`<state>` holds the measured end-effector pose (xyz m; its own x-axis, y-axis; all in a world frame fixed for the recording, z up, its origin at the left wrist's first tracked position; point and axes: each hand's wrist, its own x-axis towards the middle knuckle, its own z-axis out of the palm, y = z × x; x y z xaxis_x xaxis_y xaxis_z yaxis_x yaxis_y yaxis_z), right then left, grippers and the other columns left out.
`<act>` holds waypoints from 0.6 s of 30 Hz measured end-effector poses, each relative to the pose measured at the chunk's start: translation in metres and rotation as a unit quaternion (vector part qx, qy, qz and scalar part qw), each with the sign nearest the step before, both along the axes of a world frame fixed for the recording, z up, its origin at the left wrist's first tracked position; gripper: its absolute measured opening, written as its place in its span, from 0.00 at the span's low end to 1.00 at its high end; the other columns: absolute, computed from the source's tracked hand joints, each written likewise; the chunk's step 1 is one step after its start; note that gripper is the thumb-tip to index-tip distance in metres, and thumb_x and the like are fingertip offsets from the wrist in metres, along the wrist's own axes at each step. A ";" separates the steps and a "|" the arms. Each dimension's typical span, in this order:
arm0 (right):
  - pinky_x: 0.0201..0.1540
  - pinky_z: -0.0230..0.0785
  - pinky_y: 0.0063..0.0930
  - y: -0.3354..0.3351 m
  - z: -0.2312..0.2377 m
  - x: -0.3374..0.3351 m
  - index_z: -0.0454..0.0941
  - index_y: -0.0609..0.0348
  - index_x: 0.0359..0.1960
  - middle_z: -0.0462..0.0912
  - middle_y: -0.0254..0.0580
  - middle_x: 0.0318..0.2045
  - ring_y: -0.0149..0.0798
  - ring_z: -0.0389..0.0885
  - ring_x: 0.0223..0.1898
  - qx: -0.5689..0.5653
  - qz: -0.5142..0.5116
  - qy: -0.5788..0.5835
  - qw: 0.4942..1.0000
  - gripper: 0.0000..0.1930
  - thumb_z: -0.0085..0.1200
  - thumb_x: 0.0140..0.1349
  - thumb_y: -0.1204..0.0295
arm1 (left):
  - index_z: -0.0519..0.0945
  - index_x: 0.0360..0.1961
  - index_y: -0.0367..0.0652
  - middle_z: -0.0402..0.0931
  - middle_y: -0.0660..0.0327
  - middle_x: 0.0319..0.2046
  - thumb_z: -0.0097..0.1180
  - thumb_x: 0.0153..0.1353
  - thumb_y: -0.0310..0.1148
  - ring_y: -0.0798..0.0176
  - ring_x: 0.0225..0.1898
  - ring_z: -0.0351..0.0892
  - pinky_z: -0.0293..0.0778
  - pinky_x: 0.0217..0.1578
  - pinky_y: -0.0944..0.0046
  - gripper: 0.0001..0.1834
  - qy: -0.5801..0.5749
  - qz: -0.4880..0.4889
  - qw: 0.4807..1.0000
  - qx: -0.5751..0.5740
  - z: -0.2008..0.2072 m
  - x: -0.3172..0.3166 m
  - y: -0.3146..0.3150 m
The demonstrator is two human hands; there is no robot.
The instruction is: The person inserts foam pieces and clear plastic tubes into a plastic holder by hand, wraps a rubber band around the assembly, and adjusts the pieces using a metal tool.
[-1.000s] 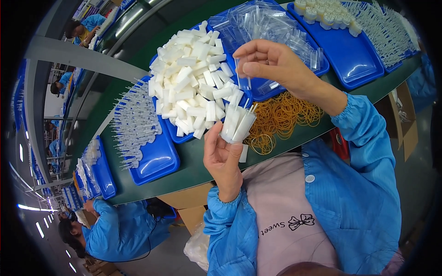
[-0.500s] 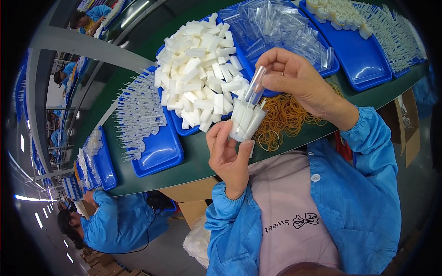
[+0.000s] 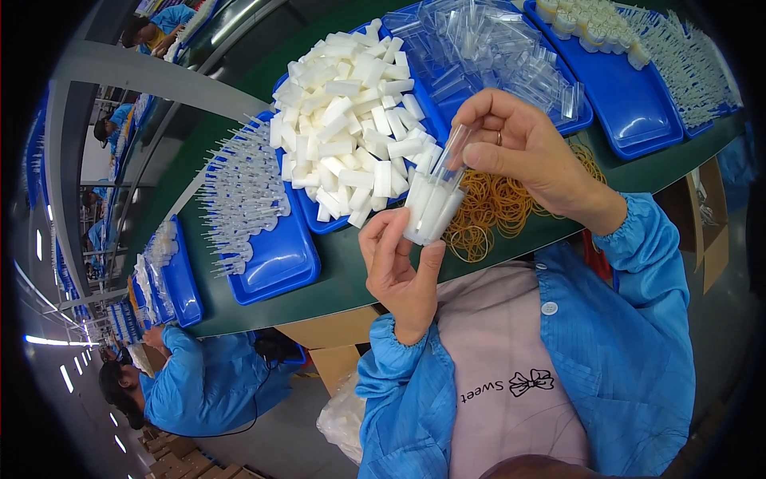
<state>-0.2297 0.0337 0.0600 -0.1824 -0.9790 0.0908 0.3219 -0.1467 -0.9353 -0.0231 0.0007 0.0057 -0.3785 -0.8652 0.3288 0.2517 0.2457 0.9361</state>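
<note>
My left hand (image 3: 403,267) is closed around the lower end of a cluster of clear plastic tubes with white cylindrical plugs (image 3: 431,209) inside. My right hand (image 3: 515,144) pinches the upper part of one clear tube (image 3: 452,153) between thumb and fingers, its lower end at the top of the cluster. Whether that end is among the other tubes or in front of them, I cannot tell. Just beyond lies a large heap of white plugs (image 3: 343,120). Loose orange rubber bands (image 3: 499,203) lie under and beside my right hand.
Loose clear tubes (image 3: 487,52) fill a blue tray behind my right hand. At the left, a blue tray (image 3: 275,271) holds thin white-tipped parts (image 3: 239,191). On the right stands another blue tray (image 3: 638,120) with banded white bundles (image 3: 590,28). A co-worker in blue (image 3: 207,383) sits at the left.
Both hands have shifted slightly right with the cluster. The clear tube in my right hand has tilted a little and sits slightly lower against the cluster.
</note>
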 end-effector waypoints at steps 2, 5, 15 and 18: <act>0.52 0.71 0.26 0.000 0.000 0.003 0.70 0.60 0.47 0.78 0.39 0.41 0.31 0.79 0.45 -0.006 -0.004 0.007 1.000 0.15 0.59 0.61 0.72 | 0.74 0.55 0.34 0.62 0.55 0.55 0.64 0.53 0.19 0.59 0.55 0.69 0.73 0.55 0.62 0.26 -0.022 0.016 0.999 -0.019 0.002 0.000 0.000; 0.52 0.71 0.26 0.001 -0.001 0.005 0.70 0.60 0.47 0.77 0.39 0.41 0.31 0.80 0.44 -0.015 -0.013 0.013 1.000 0.15 0.59 0.61 0.72 | 0.75 0.55 0.36 0.63 0.54 0.54 0.65 0.51 0.19 0.59 0.54 0.69 0.72 0.52 0.63 0.27 -0.096 0.033 0.990 -0.093 0.006 0.000 0.001; 0.49 0.72 0.25 0.000 0.003 0.002 0.70 0.61 0.47 0.77 0.39 0.41 0.30 0.80 0.42 -0.003 0.009 0.000 1.000 0.15 0.59 0.61 0.72 | 0.78 0.53 0.39 0.65 0.54 0.52 0.64 0.47 0.16 0.59 0.49 0.73 0.73 0.47 0.64 0.28 -0.148 0.025 0.972 -0.182 0.017 0.003 0.000; 0.49 0.72 0.25 0.001 0.003 -0.001 0.70 0.61 0.47 0.77 0.39 0.40 0.30 0.79 0.41 0.026 0.028 -0.016 0.999 0.15 0.59 0.61 0.71 | 0.77 0.55 0.38 0.65 0.54 0.52 0.63 0.49 0.18 0.58 0.52 0.69 0.69 0.51 0.61 0.28 -0.157 0.017 0.970 -0.185 0.019 0.004 0.003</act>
<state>-0.2310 0.0345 0.0630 -0.1299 -0.9909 0.0352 0.3581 -0.0800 -0.9302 -0.0195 0.0032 0.0244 -0.4841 -0.7228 0.4932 -0.0446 0.5833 0.8110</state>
